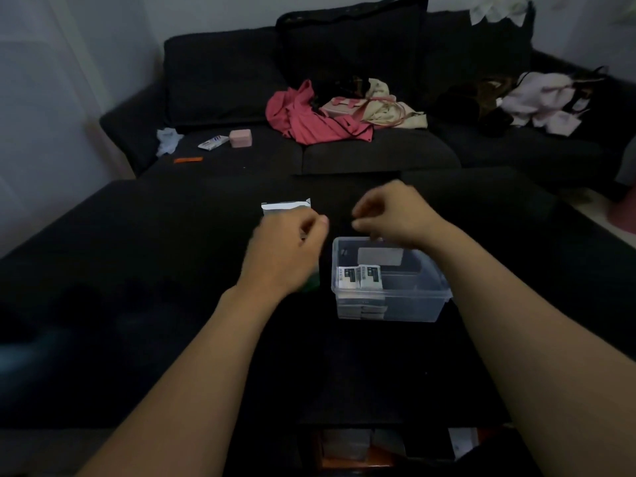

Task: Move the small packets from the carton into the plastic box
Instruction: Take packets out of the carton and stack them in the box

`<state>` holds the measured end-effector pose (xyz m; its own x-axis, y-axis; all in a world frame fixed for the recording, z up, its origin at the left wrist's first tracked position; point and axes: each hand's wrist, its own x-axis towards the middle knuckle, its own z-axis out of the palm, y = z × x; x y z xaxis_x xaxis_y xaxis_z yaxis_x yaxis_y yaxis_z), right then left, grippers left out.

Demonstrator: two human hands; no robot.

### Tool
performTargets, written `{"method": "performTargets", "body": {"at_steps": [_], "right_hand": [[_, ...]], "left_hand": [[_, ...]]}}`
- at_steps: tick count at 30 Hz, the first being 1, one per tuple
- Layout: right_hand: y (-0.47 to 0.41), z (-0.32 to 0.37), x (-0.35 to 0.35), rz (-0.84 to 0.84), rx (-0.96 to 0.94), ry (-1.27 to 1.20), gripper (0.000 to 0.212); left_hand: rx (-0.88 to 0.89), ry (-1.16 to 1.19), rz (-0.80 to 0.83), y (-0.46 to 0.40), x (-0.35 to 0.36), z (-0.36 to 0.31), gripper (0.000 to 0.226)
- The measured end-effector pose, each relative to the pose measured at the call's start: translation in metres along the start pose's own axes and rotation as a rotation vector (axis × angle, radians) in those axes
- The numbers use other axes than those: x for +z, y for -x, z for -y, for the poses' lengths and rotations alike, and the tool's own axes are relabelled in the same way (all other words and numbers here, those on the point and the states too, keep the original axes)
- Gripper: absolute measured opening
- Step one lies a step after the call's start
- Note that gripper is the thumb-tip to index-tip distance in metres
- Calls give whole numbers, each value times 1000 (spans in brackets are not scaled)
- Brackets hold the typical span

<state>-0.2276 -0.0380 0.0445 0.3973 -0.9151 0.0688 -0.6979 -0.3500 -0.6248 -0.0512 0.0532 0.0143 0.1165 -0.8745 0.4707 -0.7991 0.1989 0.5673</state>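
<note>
A clear plastic box (418,306) stands on the dark cushion just right of centre. Several small white packets (359,277) with dark print stand in its left end, and more show through its front wall. Left of the box is the carton (285,206); only its white open flap and a green bit of its side are visible. My left hand (285,249) is curled round the carton and hides most of it. My right hand (389,215) hovers over the box's far rim, fingers loosely curled, with nothing visible in them.
Behind lies a black sofa with a red garment (309,118), a pink bag (347,106), a pink block (240,138), a tube (213,142) and an orange pen (188,160). Pale clothes (543,101) are piled at the right. Blurred boxes (347,442) show below the cushion's near edge.
</note>
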Motion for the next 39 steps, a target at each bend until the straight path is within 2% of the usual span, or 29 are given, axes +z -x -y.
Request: {"method": "performTargets", "body": {"at_steps": [2,3,4,8,11,13,19,23,29,35,39], "right_hand": [[4,22,6,-120,-214,-96,13],[6,33,11,-118,-286,-113,10],[6,42,17,-101,-335,-89,8],[-2,58,46,-92,-372,214,11],[-6,63,59,-117,-347,438,15],[-7,67,64,-94,-340,489,18],[-10,71,76,-83,-322,547,15],[-15,67,71,-36,-262,565,24],[-16,63,71,19,-258,577,24],[-18,60,71,-2,-286,506,12],[-22,55,70,-40,-284,315,11]], "left_hand": [[-112,74,-305,-1,-13,8,4],[-191,108,-394,-1,-21,12,4],[-274,134,-417,-2,-25,17,10],[-554,145,-183,0,-24,36,23],[-589,139,-30,3,-19,45,22],[-577,146,33,3,-19,48,21],[-495,91,73,4,-16,53,14],[-499,72,123,2,-15,55,15],[-516,34,143,-2,-14,56,12],[-516,-12,137,-2,-13,53,8],[-525,-23,131,-3,-14,52,12]]}}
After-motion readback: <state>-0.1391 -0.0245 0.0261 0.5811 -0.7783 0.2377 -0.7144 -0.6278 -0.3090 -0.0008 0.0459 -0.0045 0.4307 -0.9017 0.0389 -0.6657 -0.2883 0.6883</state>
